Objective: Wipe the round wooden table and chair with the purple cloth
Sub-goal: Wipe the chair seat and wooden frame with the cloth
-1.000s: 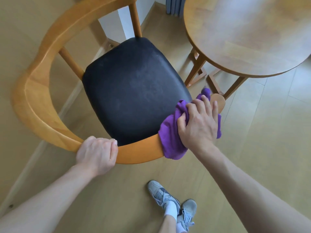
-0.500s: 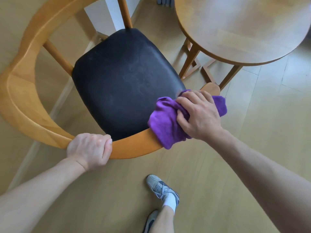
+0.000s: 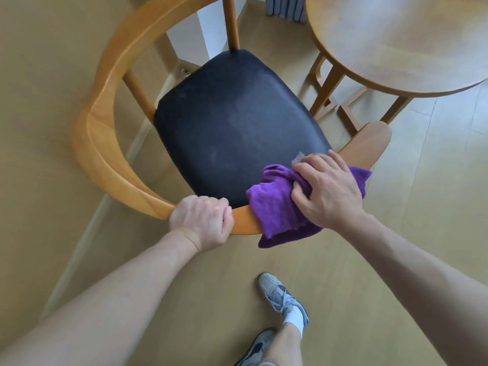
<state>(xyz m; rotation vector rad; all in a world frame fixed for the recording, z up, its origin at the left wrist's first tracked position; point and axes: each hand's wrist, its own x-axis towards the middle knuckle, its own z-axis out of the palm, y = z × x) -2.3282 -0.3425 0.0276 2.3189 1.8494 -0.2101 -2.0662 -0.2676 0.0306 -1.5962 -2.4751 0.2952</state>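
Observation:
A wooden chair [image 3: 105,143] with a curved rail and a black padded seat [image 3: 235,122] stands in front of me. My left hand [image 3: 202,224] grips the near part of the rail. My right hand [image 3: 327,191] holds the bunched purple cloth [image 3: 274,210] against the rail, just right of my left hand, fingers curled into the fabric. The cloth drapes over the rail and hangs below it. The rail's rounded right end [image 3: 369,140] shows beyond my right hand. The round wooden table [image 3: 396,43] stands at the upper right.
The floor is light wood planks. The table's legs [image 3: 330,88] stand close to the chair's right side. My feet in grey sneakers [image 3: 280,294] are on the floor below the chair. A white wall corner [image 3: 200,35] shows behind the chair.
My right hand has slid the purple cloth along the rail from its right end toward my left hand. My left hand has kept its grip on the rail.

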